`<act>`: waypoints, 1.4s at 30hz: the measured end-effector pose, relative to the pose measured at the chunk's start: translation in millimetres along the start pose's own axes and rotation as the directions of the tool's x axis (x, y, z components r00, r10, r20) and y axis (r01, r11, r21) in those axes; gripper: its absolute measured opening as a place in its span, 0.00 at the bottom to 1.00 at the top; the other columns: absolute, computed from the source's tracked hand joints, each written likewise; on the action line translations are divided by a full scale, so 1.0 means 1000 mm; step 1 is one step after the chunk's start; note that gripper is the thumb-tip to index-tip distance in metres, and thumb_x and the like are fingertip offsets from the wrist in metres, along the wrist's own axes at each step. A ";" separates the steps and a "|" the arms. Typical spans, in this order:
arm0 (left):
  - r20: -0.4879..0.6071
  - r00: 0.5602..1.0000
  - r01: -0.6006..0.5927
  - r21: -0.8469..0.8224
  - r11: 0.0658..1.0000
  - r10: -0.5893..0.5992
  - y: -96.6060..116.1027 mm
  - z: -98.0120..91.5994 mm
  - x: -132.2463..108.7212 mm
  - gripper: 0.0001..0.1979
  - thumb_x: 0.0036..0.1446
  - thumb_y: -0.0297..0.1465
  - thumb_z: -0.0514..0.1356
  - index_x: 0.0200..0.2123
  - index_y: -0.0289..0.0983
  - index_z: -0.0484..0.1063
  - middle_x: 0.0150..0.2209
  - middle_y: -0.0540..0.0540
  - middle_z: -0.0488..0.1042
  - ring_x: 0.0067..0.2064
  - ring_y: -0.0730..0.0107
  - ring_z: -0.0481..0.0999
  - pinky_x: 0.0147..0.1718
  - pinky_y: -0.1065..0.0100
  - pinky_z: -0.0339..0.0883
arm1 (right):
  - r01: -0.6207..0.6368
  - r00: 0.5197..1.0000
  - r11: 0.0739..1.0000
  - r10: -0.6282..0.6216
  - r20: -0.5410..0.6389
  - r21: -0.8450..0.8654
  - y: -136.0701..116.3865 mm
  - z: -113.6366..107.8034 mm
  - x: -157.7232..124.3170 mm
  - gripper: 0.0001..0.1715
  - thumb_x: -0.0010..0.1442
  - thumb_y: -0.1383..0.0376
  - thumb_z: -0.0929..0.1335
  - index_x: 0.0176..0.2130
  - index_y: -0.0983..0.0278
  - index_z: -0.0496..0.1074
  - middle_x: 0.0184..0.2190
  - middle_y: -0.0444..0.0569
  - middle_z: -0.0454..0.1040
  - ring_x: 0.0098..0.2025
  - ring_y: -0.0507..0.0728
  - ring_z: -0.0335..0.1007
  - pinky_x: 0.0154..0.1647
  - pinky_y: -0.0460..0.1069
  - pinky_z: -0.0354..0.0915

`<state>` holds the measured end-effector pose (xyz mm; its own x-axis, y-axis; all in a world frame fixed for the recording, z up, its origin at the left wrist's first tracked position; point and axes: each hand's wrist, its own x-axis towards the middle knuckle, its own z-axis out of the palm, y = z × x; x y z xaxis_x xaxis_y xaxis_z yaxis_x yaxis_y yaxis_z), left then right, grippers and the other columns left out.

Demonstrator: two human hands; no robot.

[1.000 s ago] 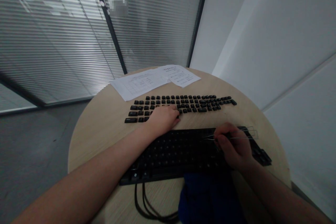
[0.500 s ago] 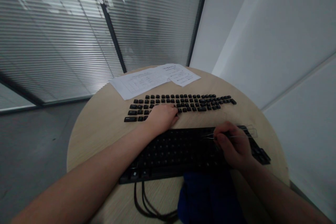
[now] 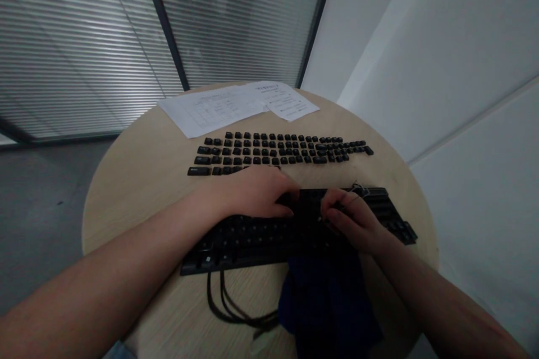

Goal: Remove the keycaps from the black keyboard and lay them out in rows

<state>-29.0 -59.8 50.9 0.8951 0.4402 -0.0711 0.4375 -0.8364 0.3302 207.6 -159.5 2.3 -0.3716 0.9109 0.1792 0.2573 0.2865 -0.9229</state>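
Observation:
A black keyboard base (image 3: pixel 252 238) lies across the round table, with many of its key places bare. Behind it, loose black keycaps (image 3: pixel 256 151) stand in rows. My left hand (image 3: pixel 265 190) reaches over the back edge of the base, fingers bent down; whatever is at its fingertips is too dark to make out. Closed round a thin wire tool (image 3: pixel 359 189), my right hand (image 3: pixel 347 216) is over the right-middle part of the base. The tool's wire loop sticks out behind the fingers.
Printed papers (image 3: pixel 219 107) lie at the far side of the round wooden table (image 3: pixel 126 179). A dark blue cloth (image 3: pixel 328 303) covers the near edge, beside a black cable (image 3: pixel 227 314). Blinds and a white wall stand behind.
My left hand has moved from the keycap rows toward me, over the base. My right hand has shifted left and its tool has turned. The view has moved slightly.

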 end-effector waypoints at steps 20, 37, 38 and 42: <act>0.138 0.990 0.028 -0.034 0.999 -0.023 0.005 0.006 0.007 0.09 0.56 0.40 0.66 0.31 0.41 0.78 0.28 0.51 0.76 0.29 0.68 0.70 0.28 0.66 0.55 | 0.314 0.943 0.898 -0.257 0.212 -0.309 -0.012 0.006 -0.005 0.06 0.72 0.62 0.64 0.40 0.60 0.65 0.29 0.43 0.70 0.26 0.52 0.64 0.28 0.47 0.60; 0.153 0.988 0.032 -0.047 0.998 -0.024 0.006 0.004 0.006 0.09 0.57 0.40 0.65 0.34 0.41 0.80 0.31 0.49 0.78 0.30 0.66 0.72 0.32 0.65 0.59 | -0.051 0.989 0.997 0.058 0.138 -0.058 0.005 0.005 -0.009 0.15 0.74 0.54 0.64 0.39 0.61 0.67 0.24 0.39 0.62 0.22 0.49 0.55 0.20 0.45 0.52; 0.152 0.988 0.033 -0.046 0.998 -0.026 0.006 0.003 0.006 0.09 0.57 0.40 0.65 0.35 0.41 0.80 0.31 0.49 0.79 0.30 0.66 0.72 0.32 0.65 0.59 | -0.073 0.986 0.997 0.078 0.147 -0.038 0.005 0.005 -0.009 0.15 0.74 0.54 0.63 0.39 0.61 0.67 0.24 0.39 0.61 0.21 0.49 0.54 0.20 0.45 0.51; 0.150 0.988 0.031 -0.046 0.998 -0.024 0.005 0.005 0.006 0.09 0.57 0.39 0.66 0.33 0.41 0.80 0.30 0.50 0.78 0.30 0.67 0.72 0.30 0.66 0.58 | 0.036 0.987 0.989 -0.012 0.162 -0.143 0.001 0.006 -0.006 0.11 0.73 0.58 0.64 0.39 0.61 0.67 0.24 0.39 0.63 0.22 0.50 0.56 0.22 0.45 0.54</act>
<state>-21.1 -63.1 47.9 0.8872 0.4061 -0.2189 0.4606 -0.8065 0.3706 205.2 -166.4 -1.7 -0.5142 0.8473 0.1331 0.3685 0.3584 -0.8578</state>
